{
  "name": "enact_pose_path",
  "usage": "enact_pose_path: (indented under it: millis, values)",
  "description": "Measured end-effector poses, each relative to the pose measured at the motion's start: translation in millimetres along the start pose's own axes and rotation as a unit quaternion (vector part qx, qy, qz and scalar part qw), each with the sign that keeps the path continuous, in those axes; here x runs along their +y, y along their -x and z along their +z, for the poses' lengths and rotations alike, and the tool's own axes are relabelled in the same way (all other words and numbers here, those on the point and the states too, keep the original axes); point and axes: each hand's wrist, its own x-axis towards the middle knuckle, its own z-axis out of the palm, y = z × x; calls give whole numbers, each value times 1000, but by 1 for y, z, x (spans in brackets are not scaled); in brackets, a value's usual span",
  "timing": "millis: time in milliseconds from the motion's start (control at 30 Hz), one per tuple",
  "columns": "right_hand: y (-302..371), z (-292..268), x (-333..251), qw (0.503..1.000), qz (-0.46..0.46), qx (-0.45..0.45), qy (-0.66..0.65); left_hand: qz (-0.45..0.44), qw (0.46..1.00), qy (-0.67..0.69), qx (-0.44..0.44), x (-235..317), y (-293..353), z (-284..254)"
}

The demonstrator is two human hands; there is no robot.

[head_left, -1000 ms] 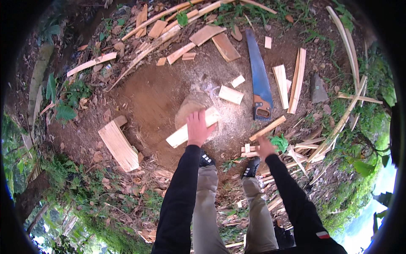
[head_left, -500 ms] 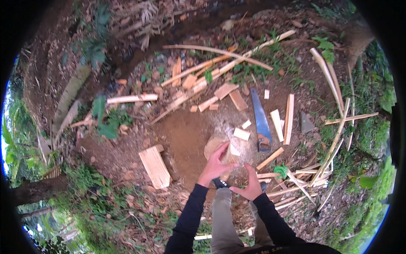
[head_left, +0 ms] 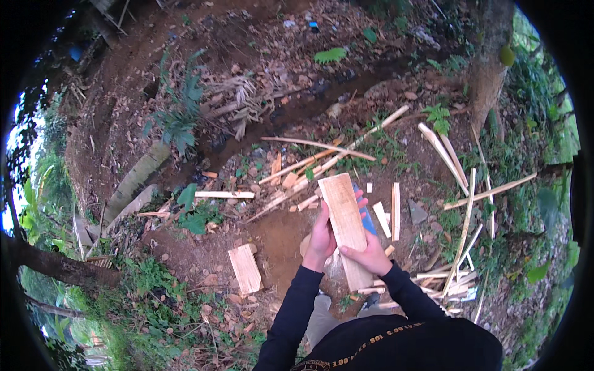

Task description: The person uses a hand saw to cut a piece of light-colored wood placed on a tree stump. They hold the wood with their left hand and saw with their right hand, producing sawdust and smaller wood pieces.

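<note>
A pale sawn wooden board (head_left: 342, 207) is held up lengthwise between my two hands, its far end tilted slightly left. My left hand (head_left: 320, 240) grips its left edge. My right hand (head_left: 369, 250) wraps round the right edge, thumb across the near part of the face and fingers spread past the far side. Behind the board and right hand lies a handsaw, of which only a strip of blue blade (head_left: 367, 217) shows. A round piece of wood (head_left: 305, 245) on the ground is mostly hidden by my left hand.
Another pale board (head_left: 245, 269) lies on the soil at left. Long split strips (head_left: 359, 139) cross at the far side. Offcuts (head_left: 382, 217) and a narrow strip (head_left: 396, 211) lie right of the saw. More strips (head_left: 461, 238) pile up at right. A tree trunk (head_left: 489, 68) stands far right.
My hands were apart, with no board plainly visible between them; now both hold the board raised. The view has shifted, showing more ground at the far side.
</note>
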Motion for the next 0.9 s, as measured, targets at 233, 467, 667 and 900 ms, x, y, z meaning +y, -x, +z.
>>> enact_pose_path:
  millis: [233,467,667,900]
  values:
    - [35,5,-47,994,-101,19,39,66,992,-98,-43,16,6,63]
    - [52,-9,-79,992,-124,0,35,316,847,-425,48,33,-3,97]
    - [71,-19,-92,987,-133,-14,85,356,797,-487,-16,62,7,115]
    - [82,-35,-93,900,-291,140,292,415,597,-686,-25,77,40,161]
